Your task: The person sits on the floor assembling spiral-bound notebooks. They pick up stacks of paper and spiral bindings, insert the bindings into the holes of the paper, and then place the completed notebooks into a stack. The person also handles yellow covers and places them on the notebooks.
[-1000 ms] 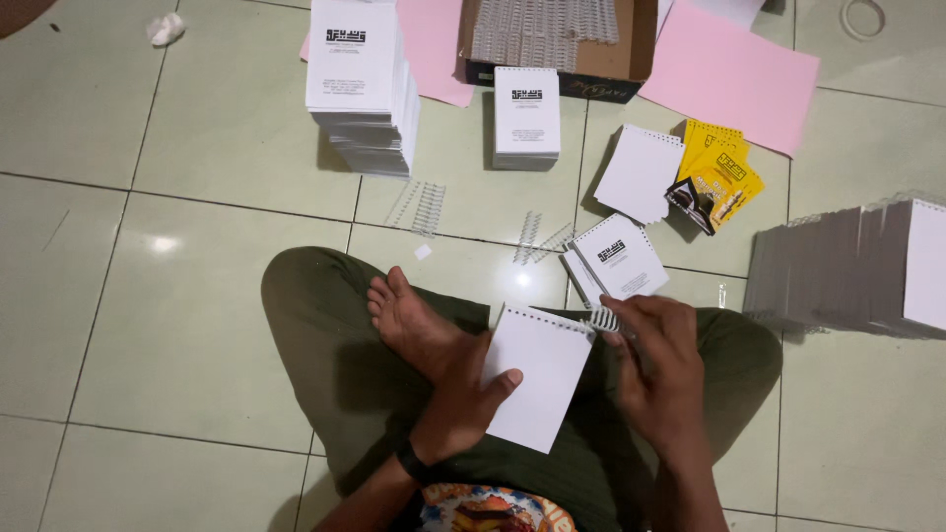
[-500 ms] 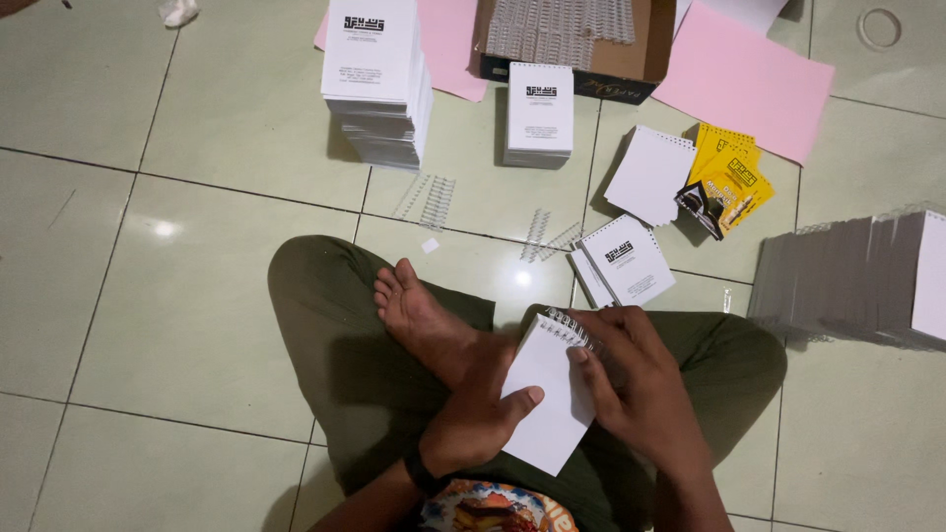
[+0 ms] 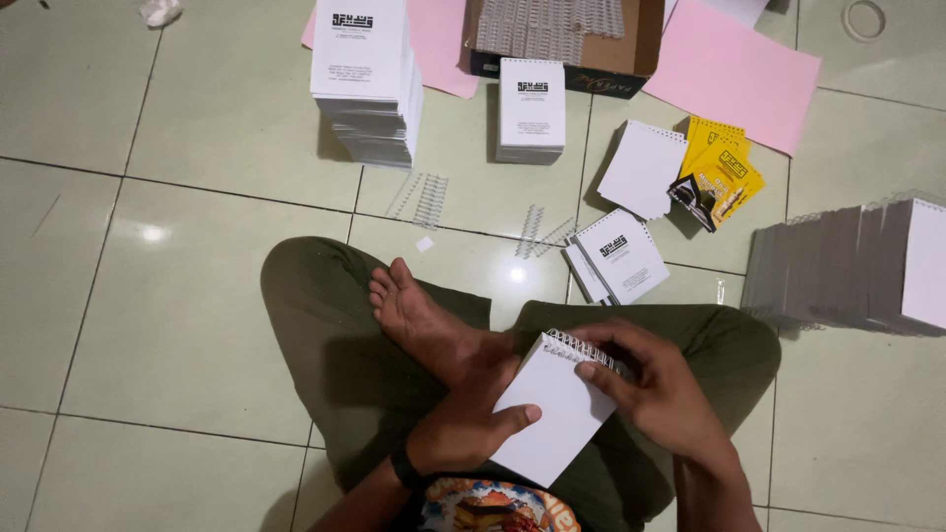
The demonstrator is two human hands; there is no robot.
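Closest to me, my left hand grips the lower left edge of a small white notepad, thumb laid across its blank face, and the pad sits over my lap, tilted so its bound end points up and right. My right hand is curled over that top end, fingertips pressed on the wire spiral binding, so both hands are closed on the pad. Just beyond lies my bare foot on my crossed, olive-green trouser legs. Farther out on the pale tiled floor I see loose wire coils, a printed notepad and, at the right, a long row of pads standing on edge. Farthest away stand two piles of printed white pads, a yellow booklet, pink sheets and a cardboard box of coils.
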